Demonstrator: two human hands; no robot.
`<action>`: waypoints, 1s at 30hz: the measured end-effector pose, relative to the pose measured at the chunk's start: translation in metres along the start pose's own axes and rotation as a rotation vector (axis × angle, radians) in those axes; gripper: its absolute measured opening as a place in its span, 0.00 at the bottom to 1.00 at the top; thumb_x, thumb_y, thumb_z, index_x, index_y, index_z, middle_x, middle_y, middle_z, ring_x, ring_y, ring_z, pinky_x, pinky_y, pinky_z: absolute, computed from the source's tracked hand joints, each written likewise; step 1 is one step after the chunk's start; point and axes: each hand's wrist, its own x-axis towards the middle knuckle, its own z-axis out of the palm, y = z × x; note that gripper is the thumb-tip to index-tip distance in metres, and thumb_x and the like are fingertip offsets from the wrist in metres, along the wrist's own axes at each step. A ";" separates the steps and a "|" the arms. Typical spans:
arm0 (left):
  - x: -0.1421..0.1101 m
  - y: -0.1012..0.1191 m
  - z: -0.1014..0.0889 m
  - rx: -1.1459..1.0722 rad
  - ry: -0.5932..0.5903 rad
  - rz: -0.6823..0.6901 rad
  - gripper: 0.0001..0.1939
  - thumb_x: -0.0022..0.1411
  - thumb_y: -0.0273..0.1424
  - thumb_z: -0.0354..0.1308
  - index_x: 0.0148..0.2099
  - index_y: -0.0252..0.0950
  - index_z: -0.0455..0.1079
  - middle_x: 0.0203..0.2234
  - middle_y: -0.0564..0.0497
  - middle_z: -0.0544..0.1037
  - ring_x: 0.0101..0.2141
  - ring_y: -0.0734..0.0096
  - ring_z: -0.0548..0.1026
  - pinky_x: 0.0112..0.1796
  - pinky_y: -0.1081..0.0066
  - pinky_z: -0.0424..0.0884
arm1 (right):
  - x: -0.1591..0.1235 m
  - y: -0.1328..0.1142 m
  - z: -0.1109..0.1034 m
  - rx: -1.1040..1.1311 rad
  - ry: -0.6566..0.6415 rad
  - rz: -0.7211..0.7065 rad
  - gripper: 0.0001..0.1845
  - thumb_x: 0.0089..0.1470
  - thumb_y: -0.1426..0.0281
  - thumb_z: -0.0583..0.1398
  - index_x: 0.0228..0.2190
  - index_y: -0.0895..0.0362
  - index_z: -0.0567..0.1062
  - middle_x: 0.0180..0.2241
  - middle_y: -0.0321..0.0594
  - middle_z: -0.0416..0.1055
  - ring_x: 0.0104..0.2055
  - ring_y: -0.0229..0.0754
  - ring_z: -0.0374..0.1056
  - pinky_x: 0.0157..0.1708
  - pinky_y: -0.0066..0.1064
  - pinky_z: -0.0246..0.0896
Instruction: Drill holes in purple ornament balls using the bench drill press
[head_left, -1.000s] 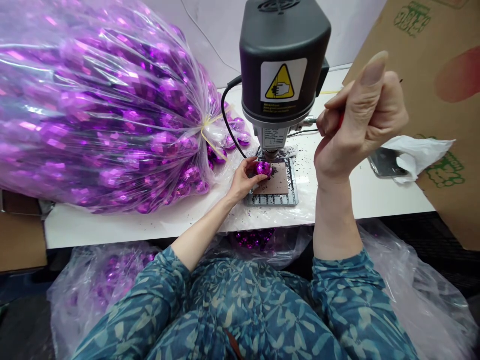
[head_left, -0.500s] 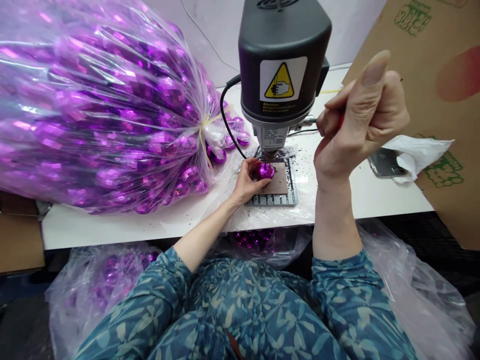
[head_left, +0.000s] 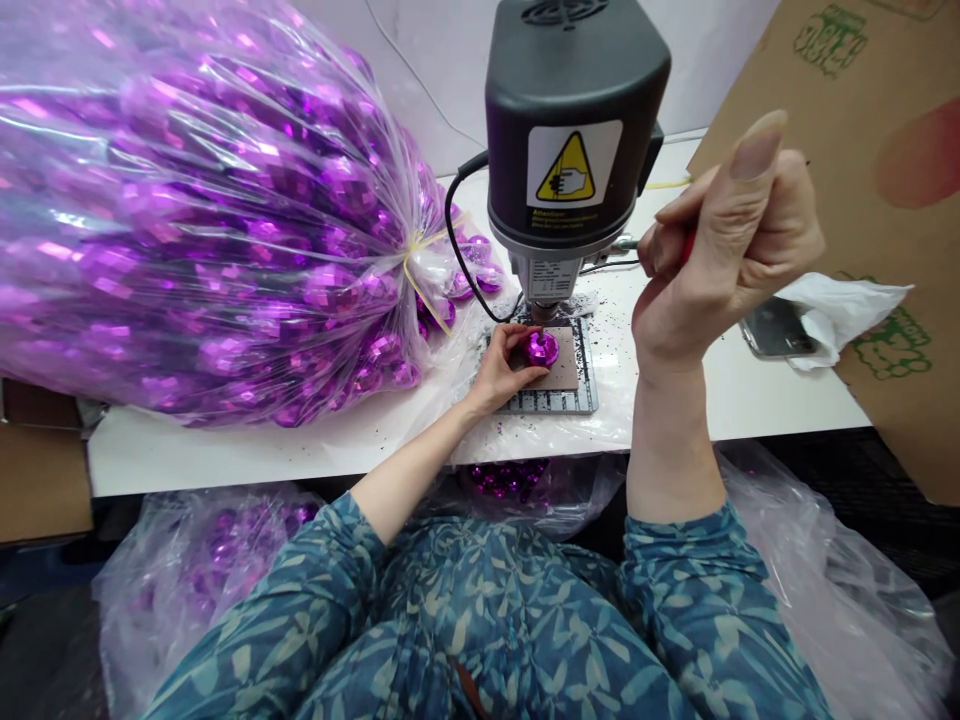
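My left hand (head_left: 504, 368) pinches a shiny purple faceted ball (head_left: 542, 349) between thumb and fingers. The ball sits on a small brown board (head_left: 564, 374), below the spindle of a black bench drill press (head_left: 577, 110). Under the board is the machine's slotted metal base (head_left: 559, 402), strewn with dark shavings. Raised at the machine's right side, my right hand (head_left: 739, 240) is closed around the feed lever's red handle (head_left: 688, 245); most of that handle is hidden by the fingers. Whether the drill's tip touches the ball cannot be made out.
A big clear bag (head_left: 225, 220) of purple balls, tied with yellow string, fills the table's left. On the right lie a phone (head_left: 772, 330), white tissue (head_left: 847, 310) and a leaning cardboard box (head_left: 892, 130). Plastic bags (head_left: 217, 560) hang below the white table's (head_left: 240, 450) front edge.
The ball and the fingers of my left hand have shifted slightly right on the board. My right hand stays on the lever at about the same height. The whole view has shifted a little.
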 end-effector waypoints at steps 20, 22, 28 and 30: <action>-0.001 -0.003 0.001 -0.022 0.005 -0.008 0.40 0.48 0.41 0.83 0.53 0.42 0.61 0.60 0.37 0.79 0.65 0.49 0.75 0.67 0.46 0.65 | -0.022 0.015 -0.008 0.078 0.096 -0.087 0.31 0.64 0.49 0.57 0.18 0.57 0.64 0.14 0.31 0.48 0.16 0.25 0.49 0.20 0.30 0.43; -0.001 -0.003 0.001 -0.018 0.012 -0.013 0.40 0.47 0.42 0.83 0.53 0.42 0.61 0.59 0.38 0.79 0.64 0.48 0.75 0.68 0.46 0.65 | -0.024 0.020 -0.010 0.128 0.093 -0.111 0.31 0.65 0.50 0.56 0.18 0.58 0.64 0.14 0.31 0.45 0.15 0.24 0.47 0.19 0.29 0.41; -0.002 0.000 0.002 -0.034 0.021 -0.017 0.39 0.48 0.41 0.83 0.52 0.42 0.61 0.59 0.38 0.80 0.64 0.48 0.76 0.67 0.45 0.65 | -0.031 0.038 -0.016 0.206 0.095 -0.193 0.30 0.67 0.53 0.56 0.19 0.58 0.66 0.14 0.31 0.43 0.16 0.23 0.45 0.19 0.25 0.43; -0.002 0.001 0.002 -0.032 0.022 -0.028 0.39 0.48 0.40 0.83 0.52 0.42 0.61 0.59 0.38 0.80 0.64 0.48 0.76 0.67 0.46 0.65 | -0.031 0.044 -0.018 0.227 0.089 -0.245 0.29 0.68 0.55 0.55 0.18 0.58 0.66 0.14 0.31 0.42 0.16 0.23 0.43 0.18 0.24 0.42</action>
